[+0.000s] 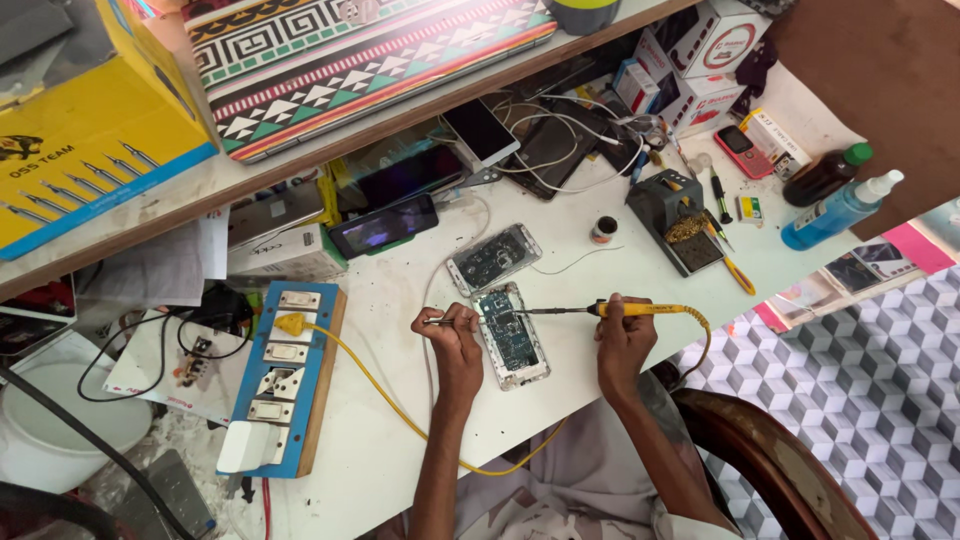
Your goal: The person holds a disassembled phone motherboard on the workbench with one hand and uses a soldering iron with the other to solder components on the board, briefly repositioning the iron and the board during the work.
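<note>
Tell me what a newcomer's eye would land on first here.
Mid-table, the opened phone with its bare circuit board lies between both hands: the right hand holds a yellow-handled soldering iron to it, and the left hand holds thin metal tweezers. On the left, a blue switchboard with white sockets stands out.

On the worktop (400,420) there are two opened phones: one (512,335) between the hands, one (493,258) just behind it. Two hands are in view, the left (450,335) and the right (622,335). There is one yellow soldering iron (640,310), one iron stand (675,215), two bottles, one dark (825,175) and one blue (840,210), one red keypad phone (742,152), and one blue switch board (285,375).
</note>
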### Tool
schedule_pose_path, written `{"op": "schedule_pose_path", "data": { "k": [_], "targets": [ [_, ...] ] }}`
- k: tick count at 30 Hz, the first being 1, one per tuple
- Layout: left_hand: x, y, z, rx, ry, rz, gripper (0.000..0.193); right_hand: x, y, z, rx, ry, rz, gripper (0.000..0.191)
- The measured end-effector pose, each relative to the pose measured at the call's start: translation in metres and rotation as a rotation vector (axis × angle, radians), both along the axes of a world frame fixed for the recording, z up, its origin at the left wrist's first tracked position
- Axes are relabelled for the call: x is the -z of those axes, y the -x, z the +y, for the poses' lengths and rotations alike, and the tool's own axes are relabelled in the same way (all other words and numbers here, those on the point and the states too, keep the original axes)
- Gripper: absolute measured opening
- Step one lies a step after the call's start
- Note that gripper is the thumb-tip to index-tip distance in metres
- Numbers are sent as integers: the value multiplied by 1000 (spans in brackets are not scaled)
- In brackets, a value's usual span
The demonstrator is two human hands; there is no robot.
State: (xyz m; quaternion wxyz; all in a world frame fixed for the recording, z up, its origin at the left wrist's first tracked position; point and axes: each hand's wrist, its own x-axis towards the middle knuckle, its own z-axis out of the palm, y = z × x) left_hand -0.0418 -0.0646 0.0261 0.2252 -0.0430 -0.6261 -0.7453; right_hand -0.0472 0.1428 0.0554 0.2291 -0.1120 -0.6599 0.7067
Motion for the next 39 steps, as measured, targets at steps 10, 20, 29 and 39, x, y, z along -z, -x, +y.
{"op": "schedule_pose_path", "data": {
  "k": [10,20,29,39],
  "targets": [
    [-1,-5,2,3,4,-6,26,-12,-7,-3,0,-124,-59,21],
    [1,-7,1,-17,73,24,25,-7,-8,-3,17,-110,-44,20],
    [4,-5,0,-14,63,27,25,-3,-4,-2,20,-34,-24,20],
    [2,-9,0,-16,100,11,24,-4,-9,-2,-7,-101,-55,21]
  ]
}}
